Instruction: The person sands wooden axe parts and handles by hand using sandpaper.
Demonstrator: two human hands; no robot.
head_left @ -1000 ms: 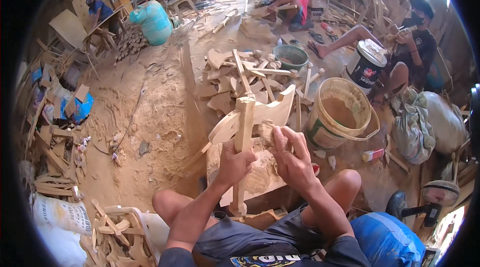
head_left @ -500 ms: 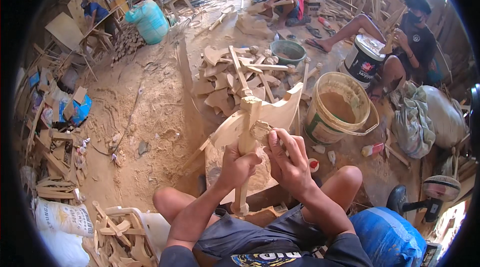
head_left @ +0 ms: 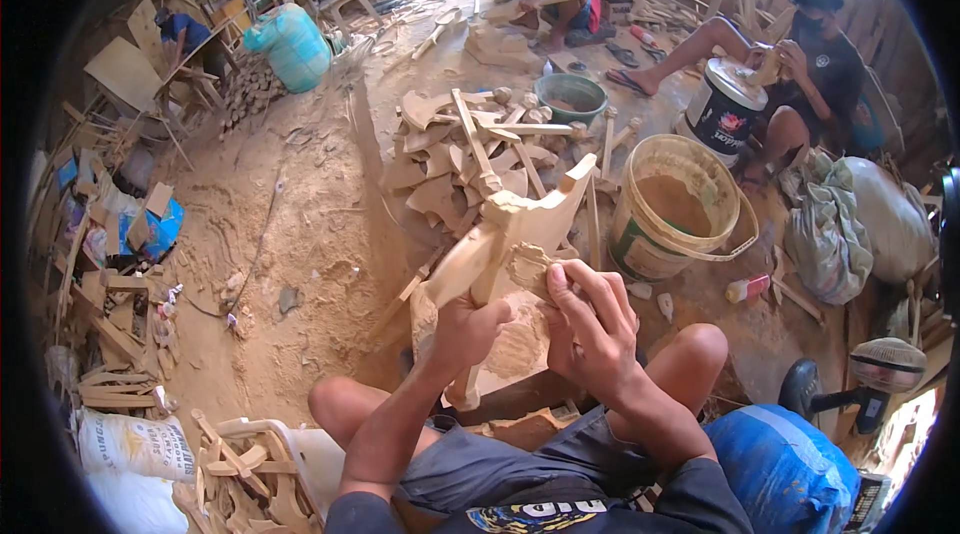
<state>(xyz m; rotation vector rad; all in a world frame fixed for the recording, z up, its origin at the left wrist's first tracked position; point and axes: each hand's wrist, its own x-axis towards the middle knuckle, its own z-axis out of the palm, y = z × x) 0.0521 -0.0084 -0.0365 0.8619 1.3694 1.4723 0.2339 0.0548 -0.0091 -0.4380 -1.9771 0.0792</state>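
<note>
A pale wooden double-bladed axe (head_left: 548, 222) is held tilted in front of me. My left hand (head_left: 468, 336) is wrapped round its handle, just below the axe head. My right hand (head_left: 597, 322) pinches a small flat spreader whose end is covered by a lump of tan putty (head_left: 529, 268); the tool itself is mostly hidden by putty and fingers. The putty sits close beside the handle, and I cannot tell whether it touches the wood. Under my hands is a board (head_left: 515, 352) smeared with tan paste.
Beyond the axe lies a heap of cut wooden axe parts (head_left: 440, 196). A large bucket (head_left: 632, 229) stands to its right, with a green basin (head_left: 571, 114) farther back. Several people work around the dusty floor. A blue sack (head_left: 785, 474) and a small fan (head_left: 888, 369) are near right.
The axe has turned in my left hand, so its blades now slant differently. My right hand has shifted slightly right and down with the putty-covered spreader.
</note>
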